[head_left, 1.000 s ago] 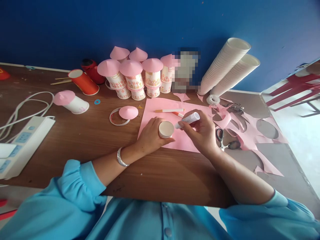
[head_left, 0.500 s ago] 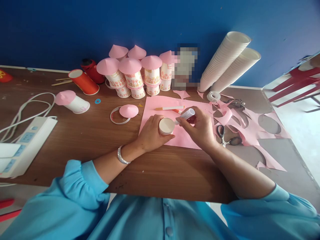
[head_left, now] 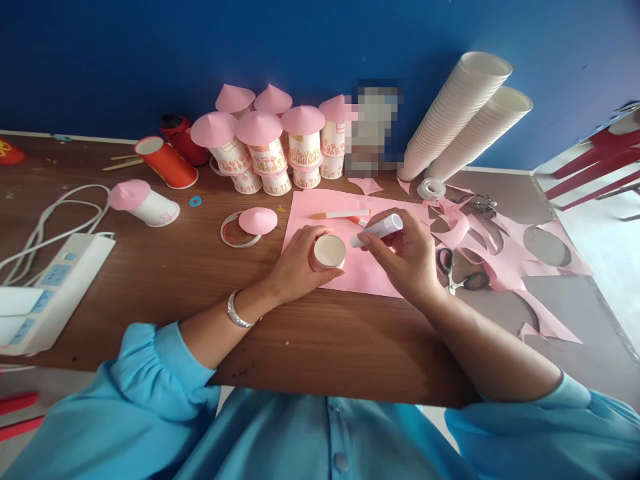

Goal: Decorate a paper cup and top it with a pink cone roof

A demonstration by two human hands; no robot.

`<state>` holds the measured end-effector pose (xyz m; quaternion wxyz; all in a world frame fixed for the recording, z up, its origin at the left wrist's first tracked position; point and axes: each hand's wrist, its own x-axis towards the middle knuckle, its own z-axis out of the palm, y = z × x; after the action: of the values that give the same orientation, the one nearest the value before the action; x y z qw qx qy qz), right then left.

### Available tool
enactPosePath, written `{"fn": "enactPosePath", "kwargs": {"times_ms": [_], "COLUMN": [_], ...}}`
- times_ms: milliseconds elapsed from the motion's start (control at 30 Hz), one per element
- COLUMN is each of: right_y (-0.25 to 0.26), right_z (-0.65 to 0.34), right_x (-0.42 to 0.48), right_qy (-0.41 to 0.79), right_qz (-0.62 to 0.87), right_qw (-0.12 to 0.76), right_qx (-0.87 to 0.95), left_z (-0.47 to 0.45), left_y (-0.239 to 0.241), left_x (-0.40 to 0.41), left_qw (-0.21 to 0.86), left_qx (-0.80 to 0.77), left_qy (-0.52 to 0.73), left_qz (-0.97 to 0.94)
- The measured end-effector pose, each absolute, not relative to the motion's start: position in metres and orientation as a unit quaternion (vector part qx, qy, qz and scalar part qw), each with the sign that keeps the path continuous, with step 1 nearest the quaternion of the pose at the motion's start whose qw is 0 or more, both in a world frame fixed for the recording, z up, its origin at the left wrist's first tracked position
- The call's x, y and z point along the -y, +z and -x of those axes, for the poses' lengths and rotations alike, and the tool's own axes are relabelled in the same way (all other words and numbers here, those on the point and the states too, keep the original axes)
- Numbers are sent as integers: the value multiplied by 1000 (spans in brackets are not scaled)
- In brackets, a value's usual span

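Note:
My left hand (head_left: 296, 270) is wrapped round a small paper cup (head_left: 329, 251), its pale round end facing up. To the right, my right hand (head_left: 410, 260) grips a white glue stick (head_left: 383, 229), tilted with its lower end toward the cup but apart from it. Beneath both hands lies a pink paper sheet (head_left: 305, 210), bearing an orange-and-white marker (head_left: 341, 214). Left of the cup, a small pink paper cone (head_left: 258, 221) rests against a white ring-shaped rim (head_left: 230, 237).
Behind stand several stacked decorated cups with pink cone roofs (head_left: 260, 128). Tall paper cup stacks (head_left: 457, 110) lean on the wall. Scissors (head_left: 453, 280), a tape roll (head_left: 431, 189) and pink scraps (head_left: 545, 257) lie right; a power strip (head_left: 70, 287), capped cup (head_left: 155, 207) and red tube (head_left: 167, 163) left.
My right hand has drawn the glue stick up and to the right, widening the space to the cup. My left hand has shifted slightly left with the cup.

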<state>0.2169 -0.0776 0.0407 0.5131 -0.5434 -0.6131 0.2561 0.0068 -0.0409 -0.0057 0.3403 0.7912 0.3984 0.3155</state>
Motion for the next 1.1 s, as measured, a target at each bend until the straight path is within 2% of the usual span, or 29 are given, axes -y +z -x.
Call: {"fn": "enactPosePath", "kwargs": {"times_ms": [433,700,1000,1100], "right_y": [35,38,30,30], "right_z": [-211,-213,-212,-212], "right_x": [74,67,55,56], "right_qy": [223,246,272,284], "right_qz": [556,525,547,532], "right_qw": [464,502,462,495], "right_qx": [652,642,643,625], "left_z": [-12,-13,-13,-13], "left_y": [-13,-9,-9,-8], "left_x": [41,42,43,43], "left_qw": [287,288,292,296], "left_qx": [-432,-434,-432,-430], "left_qy": [309,299,305,305], "left_qz": [-797,-800,-797,-797]}}
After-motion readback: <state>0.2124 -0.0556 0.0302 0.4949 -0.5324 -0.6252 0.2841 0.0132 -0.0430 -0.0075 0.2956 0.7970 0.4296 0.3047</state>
